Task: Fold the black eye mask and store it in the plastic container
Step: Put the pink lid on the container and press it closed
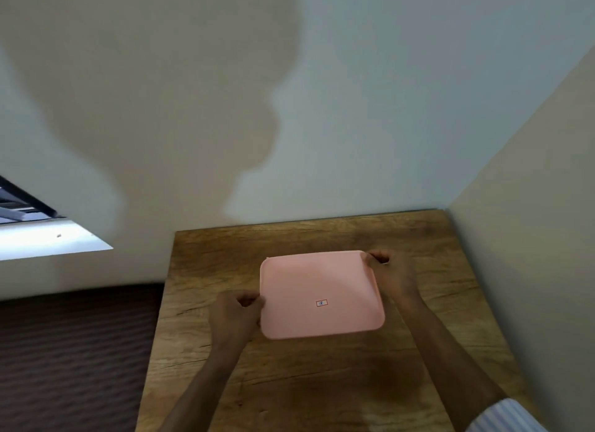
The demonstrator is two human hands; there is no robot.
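Note:
A pink plastic container [318, 286] with its pink lid on sits in the middle of the wooden table [289, 383]. A small red-framed label [321, 303] is stuck on the lid. My left hand [235, 312] grips the lid's left edge with curled fingers. My right hand [391, 273] pinches the lid's far right corner. The black eye mask is not visible anywhere.
The table stands in a corner, with a pale wall [322, 109] behind it and another wall [531, 206] along its right side. To the left of the table lies a dark ribbed surface [74, 351], with a bright window opening [42, 235] above it.

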